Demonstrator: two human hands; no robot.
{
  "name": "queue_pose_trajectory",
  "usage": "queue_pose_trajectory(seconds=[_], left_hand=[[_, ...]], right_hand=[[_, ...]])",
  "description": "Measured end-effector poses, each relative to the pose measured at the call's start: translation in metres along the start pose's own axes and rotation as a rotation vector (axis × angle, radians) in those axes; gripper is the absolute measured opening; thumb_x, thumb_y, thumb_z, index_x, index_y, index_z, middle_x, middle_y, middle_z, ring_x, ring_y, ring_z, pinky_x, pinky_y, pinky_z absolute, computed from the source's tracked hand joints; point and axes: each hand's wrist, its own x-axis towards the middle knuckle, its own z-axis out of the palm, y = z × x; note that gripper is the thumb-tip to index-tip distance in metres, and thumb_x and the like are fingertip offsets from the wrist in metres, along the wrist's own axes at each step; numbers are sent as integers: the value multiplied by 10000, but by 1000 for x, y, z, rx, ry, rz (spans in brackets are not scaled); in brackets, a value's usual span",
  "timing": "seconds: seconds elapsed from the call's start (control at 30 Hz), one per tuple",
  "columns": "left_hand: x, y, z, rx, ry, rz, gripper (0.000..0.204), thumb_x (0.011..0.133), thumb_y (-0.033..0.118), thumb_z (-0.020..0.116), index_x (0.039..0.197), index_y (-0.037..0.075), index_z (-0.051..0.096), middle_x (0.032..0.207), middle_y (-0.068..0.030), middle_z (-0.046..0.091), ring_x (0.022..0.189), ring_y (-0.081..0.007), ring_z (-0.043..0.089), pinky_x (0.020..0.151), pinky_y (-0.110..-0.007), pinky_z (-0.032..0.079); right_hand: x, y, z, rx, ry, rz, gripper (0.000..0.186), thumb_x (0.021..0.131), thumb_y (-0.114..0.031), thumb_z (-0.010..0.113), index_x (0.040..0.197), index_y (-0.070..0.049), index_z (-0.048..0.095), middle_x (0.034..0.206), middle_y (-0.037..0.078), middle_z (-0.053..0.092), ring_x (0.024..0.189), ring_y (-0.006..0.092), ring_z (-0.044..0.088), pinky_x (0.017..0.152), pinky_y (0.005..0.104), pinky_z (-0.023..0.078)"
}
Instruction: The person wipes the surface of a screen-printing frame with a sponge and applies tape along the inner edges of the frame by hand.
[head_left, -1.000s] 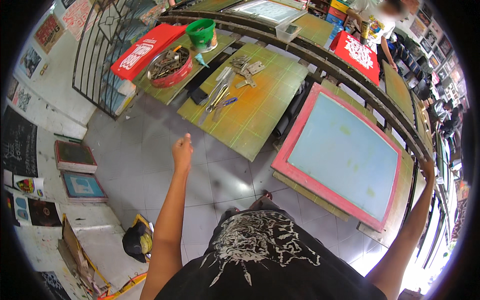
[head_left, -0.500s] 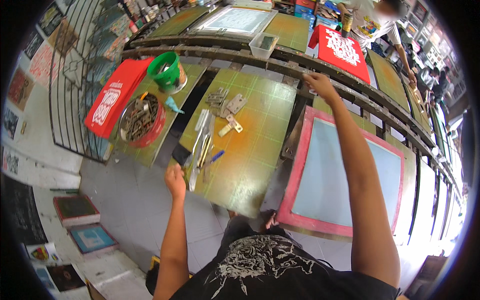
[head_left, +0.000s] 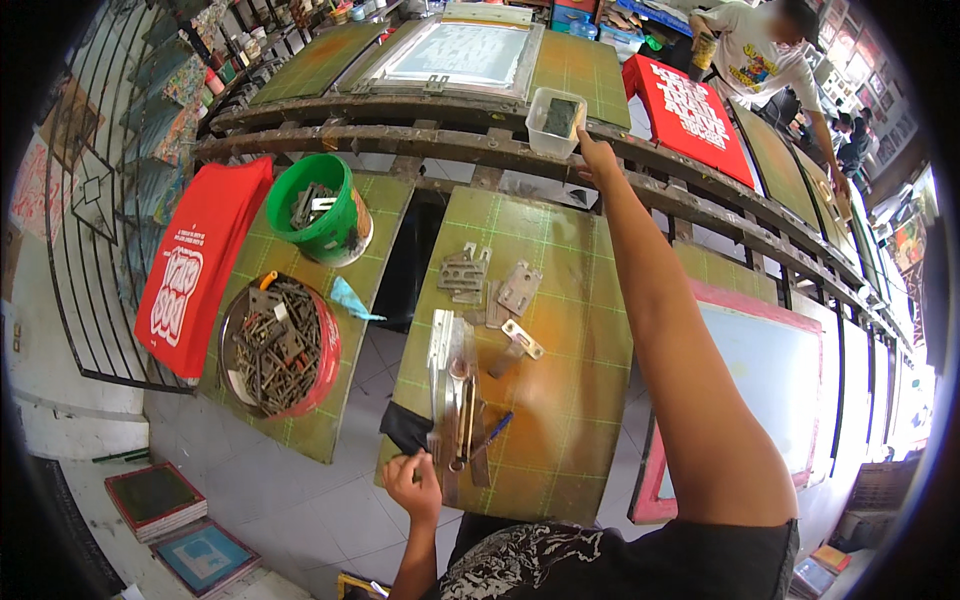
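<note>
My right arm stretches across the board, my right hand [head_left: 597,157] at the corner of a clear plastic container [head_left: 550,123] on the dark rail, fingers bent onto its edge. My left hand [head_left: 413,482] is curled at the near-left edge of a green gridded board [head_left: 560,440], by a black cloth [head_left: 405,425]; what it grips, if anything, is hidden. On that board lie metal plates [head_left: 465,275], long metal tools [head_left: 455,375] and a blue pen-like tool [head_left: 498,430].
Left, a red bowl of hardware [head_left: 280,345], green bucket [head_left: 320,210], blue rag [head_left: 350,300] and red printed fabric [head_left: 185,290]. Right, a pink-framed screen [head_left: 750,390]. Across the rails, a co-worker [head_left: 760,70] stands by another red printed piece [head_left: 685,120]. Framed screens [head_left: 155,500] stand lower left.
My view has swung toward the boards. My right arm has reached forward to the plastic container. My left hand has come to the board's edge beside the black cloth.
</note>
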Motion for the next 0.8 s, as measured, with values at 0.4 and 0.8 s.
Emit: queue_pose_trajectory(seconds=[0.4, 0.8], left_hand=[[6, 1, 2, -36, -10, -76, 208, 924, 154, 545, 808, 0, 626, 743, -112, 591, 736, -286, 537, 679, -404, 417], [-4, -16, 2, -345, 1, -226, 184, 992, 169, 475, 955, -5, 522, 867, -58, 489, 776, -155, 461, 725, -292, 406]], right_hand=[[28, 3, 5, -346, 156, -314, 322, 830, -214, 557, 843, 90, 661, 726, 191, 696, 659, 270, 714, 684, 392, 567], [-238, 46, -219, -136, -98, -330, 276, 872, -172, 511, 775, 45, 652, 638, 141, 648, 603, 222, 658, 573, 348, 500]])
